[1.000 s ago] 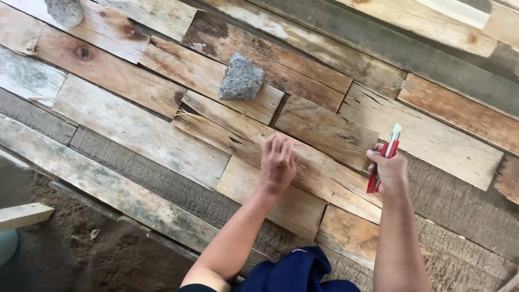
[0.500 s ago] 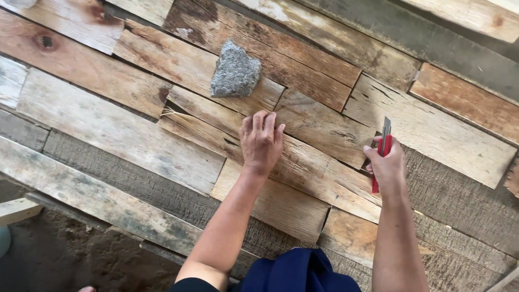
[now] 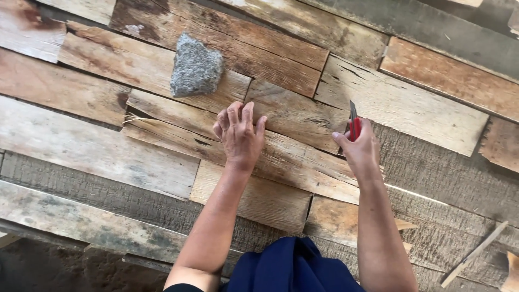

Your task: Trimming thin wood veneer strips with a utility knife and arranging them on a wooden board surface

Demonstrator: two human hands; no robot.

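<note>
1. Head view: two bare hands work over a floor of weathered, mismatched wooden planks (image 3: pixel 97 146) laid side by side.
2. The left hand (image 3: pixel 239 135) lies flat with its palm down on one long plank, fingers together and straight, pinching nothing.
3. The right hand (image 3: pixel 361 151) is wrapped around one red-handled utility knife (image 3: pixel 353 123), its grey blade pointing away from the person; the tip seems to meet the plank surface, though the contact is hard to make out.
4. One rough grey stone (image 3: pixel 196 67), roughly heart-shaped, sits on the planks just beyond the left hand, apart from its fingertips.
5. One thin pale wood sliver (image 3: pixel 473 254) lies at the lower right.
6. Dark blue cloth (image 3: pixel 294 267) shows at the bottom edge, between the two forearms.
</note>
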